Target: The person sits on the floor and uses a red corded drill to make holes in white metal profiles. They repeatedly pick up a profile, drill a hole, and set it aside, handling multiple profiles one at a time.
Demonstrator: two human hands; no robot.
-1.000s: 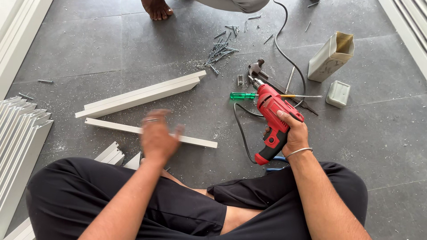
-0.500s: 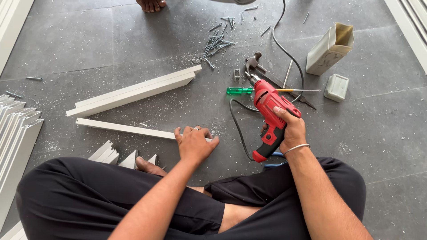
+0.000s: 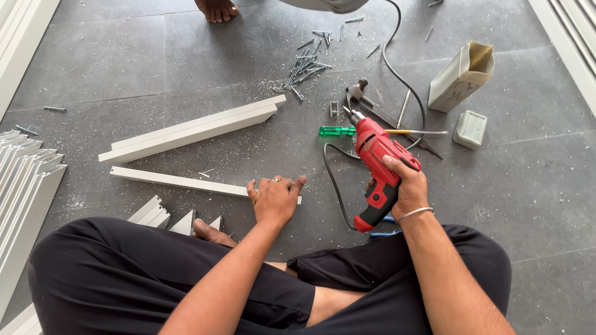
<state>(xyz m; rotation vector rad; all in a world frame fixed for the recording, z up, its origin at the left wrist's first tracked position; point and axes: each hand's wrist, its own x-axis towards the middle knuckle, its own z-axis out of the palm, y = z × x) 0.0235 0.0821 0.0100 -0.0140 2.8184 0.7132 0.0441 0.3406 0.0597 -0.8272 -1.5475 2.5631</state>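
I sit cross-legged on a grey tiled floor. My right hand point(image 3: 406, 186) grips the handle of a red electric drill point(image 3: 380, 158), held just above the floor with its bit pointing away from me. My left hand point(image 3: 273, 198) rests on the right end of a thin white strip point(image 3: 180, 181) that lies flat in front of my knees, fingers curled over it. A thicker white profile bar point(image 3: 192, 130) lies beyond the strip, angled up to the right.
A green-handled screwdriver point(image 3: 338, 131), a hammer point(image 3: 360, 96) and several scattered screws point(image 3: 307, 65) lie ahead. A cream box point(image 3: 460, 77) and small white block point(image 3: 470, 129) sit right. Stacked white profiles point(image 3: 25, 186) line the left. Another person's foot point(image 3: 216, 8) shows at top. Short cut-offs point(image 3: 158, 216) lie by my knee.
My left hand came down from mid-air and moved right onto the end of the thin strip. The drill stays in my right hand, shifted slightly.
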